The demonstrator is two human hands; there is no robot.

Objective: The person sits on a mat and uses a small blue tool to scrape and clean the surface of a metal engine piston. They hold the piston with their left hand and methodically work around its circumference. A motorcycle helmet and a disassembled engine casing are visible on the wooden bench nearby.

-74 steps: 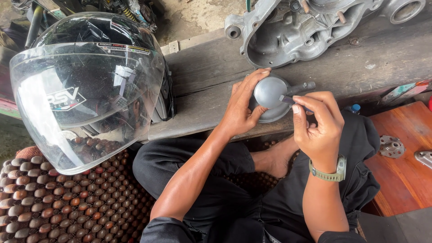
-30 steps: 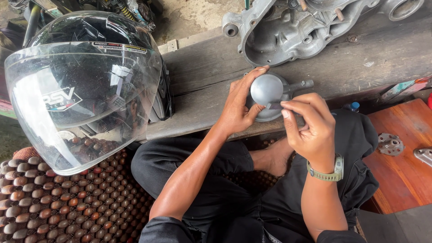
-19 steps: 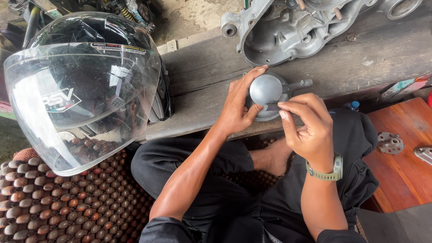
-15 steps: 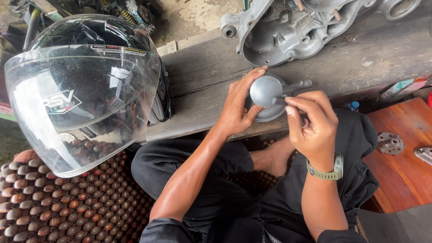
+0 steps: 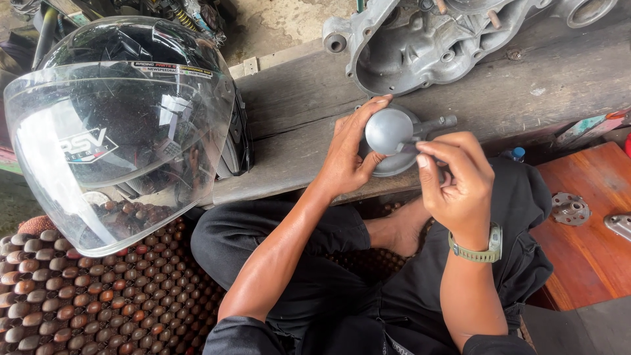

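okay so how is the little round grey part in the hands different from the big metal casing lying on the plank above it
The round grey part is small, smooth and domed; the metal casing is far larger, hollow and irregular, with ribs and holes. The left hand grips the round part while the right hand works at its edge; the casing lies untouched on the wooden plank. The casing runs out of view at the top. Both are dull grey metal.

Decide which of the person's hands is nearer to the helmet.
Left. The left hand grips the grey metal dome part on the side facing the helmet; the right hand works beyond it.
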